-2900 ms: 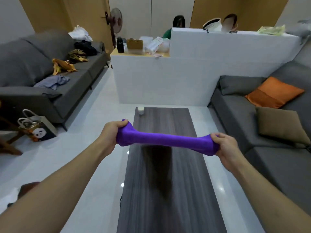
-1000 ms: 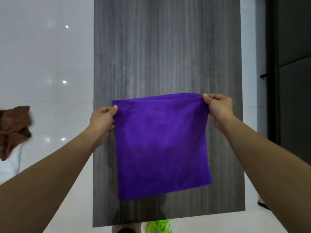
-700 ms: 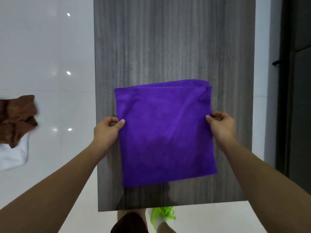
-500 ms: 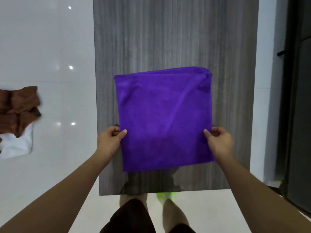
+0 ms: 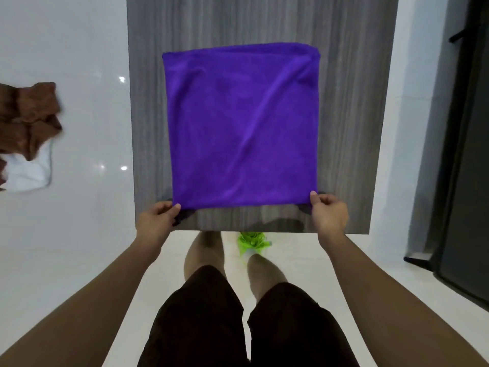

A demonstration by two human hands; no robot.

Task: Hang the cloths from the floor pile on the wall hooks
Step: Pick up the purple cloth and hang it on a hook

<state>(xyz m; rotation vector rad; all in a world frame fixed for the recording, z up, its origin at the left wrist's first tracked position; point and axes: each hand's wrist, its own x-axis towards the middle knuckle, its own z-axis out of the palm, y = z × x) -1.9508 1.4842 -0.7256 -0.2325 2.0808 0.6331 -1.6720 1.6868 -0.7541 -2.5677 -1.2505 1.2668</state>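
A purple cloth [image 5: 242, 125] lies spread flat on the dark wooden table [image 5: 349, 107], folded over with a diagonal crease across it. My left hand [image 5: 157, 219] pinches its near left corner at the table's front edge. My right hand [image 5: 328, 214] pinches the near right corner. On the white floor to the left lies a pile with a brown cloth [image 5: 27, 119] over a white cloth [image 5: 29, 172]. A green cloth [image 5: 252, 241] lies on the floor by my feet, partly hidden under the table edge. No wall hooks are in view.
A dark sofa side [image 5: 465, 154] stands close on the right with its black legs on the floor. My legs in dark shorts stand at the table's near end. Glossy white floor surrounds the table.
The view tilted from the room down onto the table. The purple cloth went from stretched in the air to lying flat, and both hands slid from its far edge to its near corners.
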